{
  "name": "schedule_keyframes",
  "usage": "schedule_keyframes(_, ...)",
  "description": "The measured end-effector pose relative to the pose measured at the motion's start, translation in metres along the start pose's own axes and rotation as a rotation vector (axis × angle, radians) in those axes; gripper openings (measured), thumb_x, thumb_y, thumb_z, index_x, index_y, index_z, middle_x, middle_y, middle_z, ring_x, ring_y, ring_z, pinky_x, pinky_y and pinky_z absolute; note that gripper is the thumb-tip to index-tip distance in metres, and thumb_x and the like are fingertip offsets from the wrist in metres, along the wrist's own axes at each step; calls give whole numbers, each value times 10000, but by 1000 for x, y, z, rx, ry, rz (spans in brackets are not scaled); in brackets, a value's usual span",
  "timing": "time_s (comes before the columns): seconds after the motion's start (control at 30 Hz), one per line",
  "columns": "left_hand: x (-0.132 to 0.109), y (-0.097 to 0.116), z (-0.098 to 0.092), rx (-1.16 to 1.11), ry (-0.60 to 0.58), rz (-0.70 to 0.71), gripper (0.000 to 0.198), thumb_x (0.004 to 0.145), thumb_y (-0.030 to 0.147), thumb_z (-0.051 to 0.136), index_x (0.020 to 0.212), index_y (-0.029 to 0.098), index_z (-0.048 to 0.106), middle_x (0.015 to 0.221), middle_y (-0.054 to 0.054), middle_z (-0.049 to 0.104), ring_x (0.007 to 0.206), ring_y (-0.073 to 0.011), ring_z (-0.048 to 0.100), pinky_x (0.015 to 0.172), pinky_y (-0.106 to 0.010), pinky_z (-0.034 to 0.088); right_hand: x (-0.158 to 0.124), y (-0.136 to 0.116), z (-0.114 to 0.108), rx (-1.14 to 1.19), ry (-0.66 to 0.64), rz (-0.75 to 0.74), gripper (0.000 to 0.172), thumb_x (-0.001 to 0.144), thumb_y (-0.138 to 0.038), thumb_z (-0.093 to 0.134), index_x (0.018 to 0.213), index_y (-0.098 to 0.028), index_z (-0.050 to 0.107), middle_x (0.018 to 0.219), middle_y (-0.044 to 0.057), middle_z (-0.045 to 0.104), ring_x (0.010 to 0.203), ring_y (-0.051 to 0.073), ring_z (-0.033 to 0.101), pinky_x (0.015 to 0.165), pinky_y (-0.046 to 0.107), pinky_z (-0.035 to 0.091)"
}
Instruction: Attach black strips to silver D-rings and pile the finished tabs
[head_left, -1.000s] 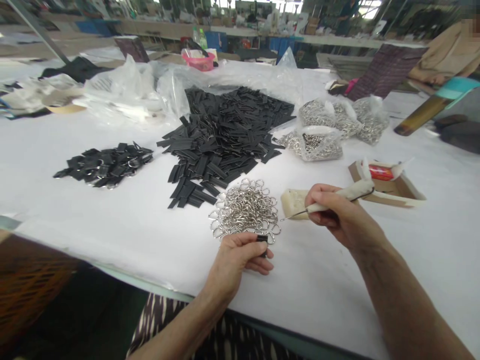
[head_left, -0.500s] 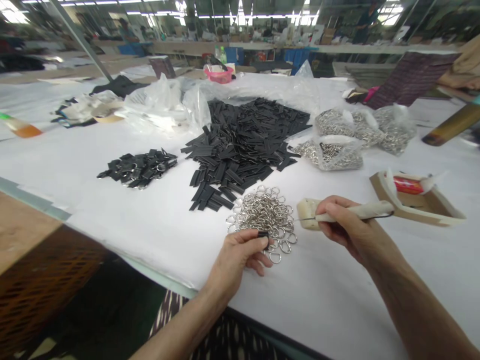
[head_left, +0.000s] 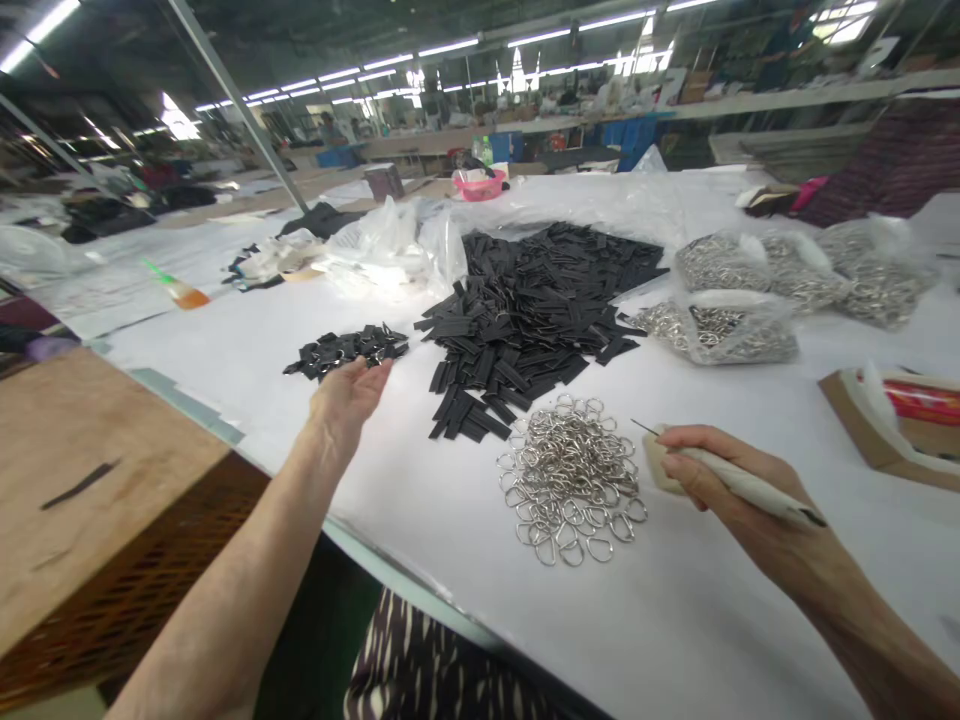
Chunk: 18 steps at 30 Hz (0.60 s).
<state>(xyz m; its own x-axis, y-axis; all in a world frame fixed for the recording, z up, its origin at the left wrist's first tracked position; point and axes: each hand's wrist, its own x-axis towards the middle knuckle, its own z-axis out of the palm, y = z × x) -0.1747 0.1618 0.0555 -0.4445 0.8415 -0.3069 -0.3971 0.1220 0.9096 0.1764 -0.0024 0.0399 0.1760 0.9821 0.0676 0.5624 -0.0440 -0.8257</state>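
My left hand (head_left: 349,392) is stretched out at the edge of a small pile of black strap loops with metal rings (head_left: 337,350). Its fingers are extended, and I see nothing held in them. My right hand (head_left: 731,475) grips a white-handled tool with a thin metal tip (head_left: 739,485), the tip pointing left. Partly hidden behind this hand is a cream-coloured block (head_left: 660,465). Between the hands lies a heap of silver D-rings (head_left: 574,475). Beyond it spreads a large pile of short black strap pieces (head_left: 525,300).
Plastic bags of metal rings (head_left: 724,330) stand at the right, behind an open cardboard box (head_left: 870,430) with a red packet. Clear plastic bags (head_left: 390,245), a pink basket (head_left: 480,186) and an orange-filled bottle (head_left: 186,293) lie farther back. A wooden board (head_left: 97,500) adjoins the left table edge.
My left hand has moved left from the D-ring heap to the small finished-looking pile, and the black strap piece is no longer in its fingers. The view has turned left; my right hand keeps its tool.
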Motion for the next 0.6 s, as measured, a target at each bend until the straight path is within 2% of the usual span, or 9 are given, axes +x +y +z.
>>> schedule_keyframes(0.07,-15,-22,-2,162,-137,71,123,767,20,507,692,93,571,712,-80,601,747,-173,614,713,-295,533,1,3,3,-15,-9,-4,324,801,-534,548,936,-250,628,688,16,577,557,181,498,491,287,376)
schedule_keyframes(0.13,-34,-47,0,336,-281,167,22,704,98,642,722,110,644,791,-96,640,898,-252,598,851,-406,491,1,7,5,-11,-27,1,337,796,-553,548,932,-255,625,772,26,596,584,186,500,486,294,364)
schedule_keyframes(0.23,-52,-76,6,609,-479,391,153,639,162,733,784,197,695,1104,-61,622,1221,-283,396,1079,-435,255,1,10,7,6,-75,-16,314,811,-546,546,943,-267,606,923,21,596,684,195,519,536,301,379)
schedule_keyframes(0.3,-54,-85,10,917,-604,584,253,662,213,729,911,228,690,1262,-62,535,1294,-307,285,1100,-495,142,1,11,7,15,-105,-38,289,830,-528,541,956,-272,591,956,13,589,732,198,523,592,309,392)
schedule_keyframes(0.33,-54,-88,11,1060,-643,662,296,690,243,709,983,229,671,1295,-80,505,1294,-324,278,1086,-538,124,0,10,7,16,-116,-46,279,840,-519,537,962,-273,585,953,11,588,744,199,523,616,313,394)
schedule_keyframes(0.4,-53,-91,10,1229,-671,748,334,748,286,654,1074,214,630,1297,-117,497,1260,-340,328,1052,-577,161,0,9,8,15,-131,-58,262,856,-508,527,969,-277,575,951,9,587,761,199,523,648,320,394)
schedule_keyframes(0.5,-59,-95,2,1280,-661,781,307,797,286,594,1089,190,611,1259,-125,528,1223,-314,382,1035,-531,238,-2,9,9,20,-147,-85,243,869,-499,519,970,-283,564,996,11,586,811,205,530,642,316,399)
schedule_keyframes(0.6,-69,-95,-8,1338,-612,818,310,828,302,556,1112,183,591,1270,-124,520,1227,-316,378,1026,-546,250,-3,12,12,20,-160,-131,238,878,-486,510,992,-280,551,1061,25,585,939,235,534,619,303,412)
